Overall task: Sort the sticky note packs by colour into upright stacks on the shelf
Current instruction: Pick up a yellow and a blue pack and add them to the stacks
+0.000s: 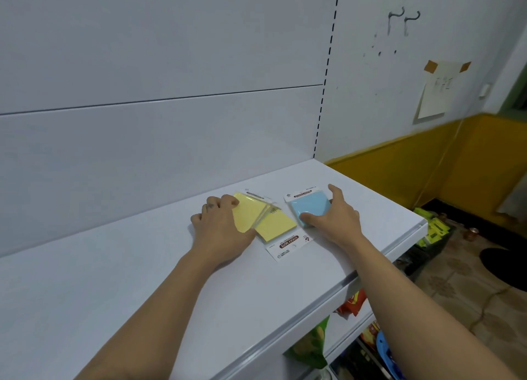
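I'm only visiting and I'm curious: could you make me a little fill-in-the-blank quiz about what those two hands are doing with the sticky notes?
1. The left hand holds the fanned packs coloured ____.
2. The right hand holds the neat pile coloured ____.
3. Both lots lie flat on a shelf whose top is coloured ____.

Missing words: yellow; blue; white.
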`<state>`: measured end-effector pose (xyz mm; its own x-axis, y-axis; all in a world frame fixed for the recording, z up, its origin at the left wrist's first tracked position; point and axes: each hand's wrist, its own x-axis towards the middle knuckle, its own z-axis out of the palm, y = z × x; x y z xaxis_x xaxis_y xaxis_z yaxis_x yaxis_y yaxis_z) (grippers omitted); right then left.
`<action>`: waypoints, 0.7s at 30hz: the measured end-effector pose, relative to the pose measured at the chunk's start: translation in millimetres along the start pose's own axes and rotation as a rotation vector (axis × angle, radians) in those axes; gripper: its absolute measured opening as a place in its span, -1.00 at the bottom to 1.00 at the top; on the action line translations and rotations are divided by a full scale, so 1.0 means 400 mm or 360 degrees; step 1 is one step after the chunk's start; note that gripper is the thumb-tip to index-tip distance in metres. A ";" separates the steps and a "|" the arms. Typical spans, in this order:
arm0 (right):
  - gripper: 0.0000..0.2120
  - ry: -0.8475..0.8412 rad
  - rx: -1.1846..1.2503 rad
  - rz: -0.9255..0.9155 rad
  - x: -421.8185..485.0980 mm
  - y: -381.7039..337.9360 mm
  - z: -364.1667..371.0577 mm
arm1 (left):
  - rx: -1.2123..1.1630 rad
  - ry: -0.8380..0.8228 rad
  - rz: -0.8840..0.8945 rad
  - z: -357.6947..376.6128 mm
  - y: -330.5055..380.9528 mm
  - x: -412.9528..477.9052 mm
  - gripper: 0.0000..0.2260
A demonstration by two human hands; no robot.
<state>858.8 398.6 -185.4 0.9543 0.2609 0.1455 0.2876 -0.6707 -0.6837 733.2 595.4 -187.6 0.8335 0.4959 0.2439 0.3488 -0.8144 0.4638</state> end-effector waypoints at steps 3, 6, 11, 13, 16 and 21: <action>-0.10 0.0016 0.0143 0.0011 -0.001 0.007 -0.003 | -0.0114 -0.0043 0.0054 -0.006 0.001 -0.003 -0.11; -0.26 -0.0033 0.0265 0.0019 -0.004 0.016 -0.013 | -0.0192 -0.0255 -0.0015 -0.014 0.009 -0.003 0.06; -0.69 -0.0041 0.0433 0.0011 -0.005 0.020 -0.018 | -0.0252 -0.0368 -0.0113 -0.012 0.009 -0.006 -0.03; -0.79 -0.0047 0.0513 -0.0010 -0.004 0.023 -0.021 | -0.0336 -0.0310 -0.0119 -0.008 0.005 -0.007 -0.03; -0.76 -0.0029 0.0555 -0.0039 -0.002 0.032 -0.026 | -0.0411 -0.0209 -0.0018 -0.014 0.006 -0.008 -0.12; -0.71 -0.0059 0.0592 -0.0029 0.004 0.047 -0.027 | -0.0636 -0.0112 0.0019 -0.019 0.005 -0.003 -0.60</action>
<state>866.6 379.1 -190.3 0.9438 0.3001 0.1385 0.2489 -0.3695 -0.8953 729.8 595.6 -180.3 0.8685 0.4539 0.1991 0.1562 -0.6320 0.7591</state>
